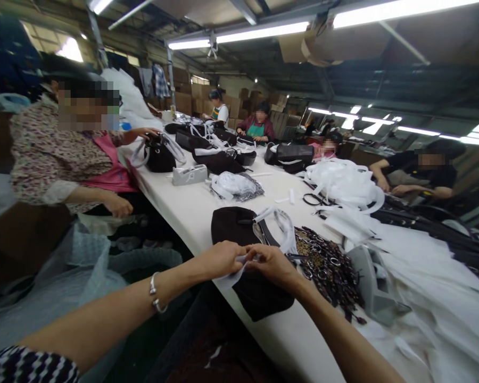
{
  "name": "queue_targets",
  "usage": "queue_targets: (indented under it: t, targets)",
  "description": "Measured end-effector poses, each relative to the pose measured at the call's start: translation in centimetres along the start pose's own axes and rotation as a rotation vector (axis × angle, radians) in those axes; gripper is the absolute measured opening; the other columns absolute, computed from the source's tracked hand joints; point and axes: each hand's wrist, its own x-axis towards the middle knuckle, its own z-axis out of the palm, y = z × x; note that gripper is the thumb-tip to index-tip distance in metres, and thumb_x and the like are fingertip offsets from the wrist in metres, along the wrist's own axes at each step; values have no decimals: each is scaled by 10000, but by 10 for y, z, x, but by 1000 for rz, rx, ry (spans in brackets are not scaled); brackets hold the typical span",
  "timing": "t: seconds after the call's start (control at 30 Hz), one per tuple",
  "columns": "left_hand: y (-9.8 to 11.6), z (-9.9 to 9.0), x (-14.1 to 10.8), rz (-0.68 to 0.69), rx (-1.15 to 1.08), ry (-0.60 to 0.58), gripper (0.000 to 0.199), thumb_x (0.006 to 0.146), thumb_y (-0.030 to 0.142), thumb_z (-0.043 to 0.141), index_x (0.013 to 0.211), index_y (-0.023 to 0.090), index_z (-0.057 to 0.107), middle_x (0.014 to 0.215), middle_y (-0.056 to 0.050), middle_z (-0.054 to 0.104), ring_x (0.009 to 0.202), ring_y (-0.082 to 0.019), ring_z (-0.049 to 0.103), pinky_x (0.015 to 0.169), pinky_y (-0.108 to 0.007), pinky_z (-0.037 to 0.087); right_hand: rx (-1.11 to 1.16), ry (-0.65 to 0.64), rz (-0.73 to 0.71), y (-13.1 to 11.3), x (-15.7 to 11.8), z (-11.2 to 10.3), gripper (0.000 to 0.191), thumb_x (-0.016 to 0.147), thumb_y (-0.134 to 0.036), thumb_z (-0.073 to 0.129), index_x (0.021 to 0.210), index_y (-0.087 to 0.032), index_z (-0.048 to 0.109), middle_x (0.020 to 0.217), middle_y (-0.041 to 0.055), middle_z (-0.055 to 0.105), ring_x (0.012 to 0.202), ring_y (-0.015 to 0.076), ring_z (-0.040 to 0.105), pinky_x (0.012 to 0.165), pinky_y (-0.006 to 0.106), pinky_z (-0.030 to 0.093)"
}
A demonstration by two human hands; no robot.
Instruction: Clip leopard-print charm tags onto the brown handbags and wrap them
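Both hands meet over a black handbag near the table's edge. My left hand (226, 258) is closed in a pinch on a strip of white paper (232, 277) that hangs down by the bag. Opposite it, my right hand (272, 264) has its thumb and fingers bent together at the same strip. Below the hands lies a dark bag part (263, 298). Just beyond them is another dark handbag (229, 226) with its handle (285, 223) wrapped in white. Whether the two dark parts are one bag, I cannot tell, as my hands cover the join.
A pile of brown tassels with rings (323, 260) lies right of the bag, beside a grey tape dispenser (373, 282). White wrapping strips (343, 181), several black bags (219, 159) and another dispenser (189, 174) stand farther off. Co-workers (72, 143) sit around the table.
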Motion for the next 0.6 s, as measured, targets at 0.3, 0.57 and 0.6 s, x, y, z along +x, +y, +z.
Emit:
queue_targets:
  t: [0.3,0.57,0.6]
  targets:
    - [-1,-6,-48,149,17,204,160,914,263,452,1016,208,562,1031,-37,581,925,-165,572,868,-270,413,-81,-51,54,0,11,9,145,727,-298,705,747,-191,610,671,-58,567,646,114,494,601,224,353]
    - [0,6,-55,-91,53,239,280,789,466,619,886,210,560,900,-1,587,778,-173,569,681,-278,381,-109,-66,118,2,19,13,267,702,-250,728,948,-197,636,824,-8,654,760,142,586,694,256,435]
    - [-2,8,-52,-97,40,283,192,811,390,587,849,204,554,869,0,584,765,-166,565,678,-277,373,-91,-72,120,2,18,12,279,712,-255,722,974,-195,648,858,6,670,789,150,599,720,265,448]
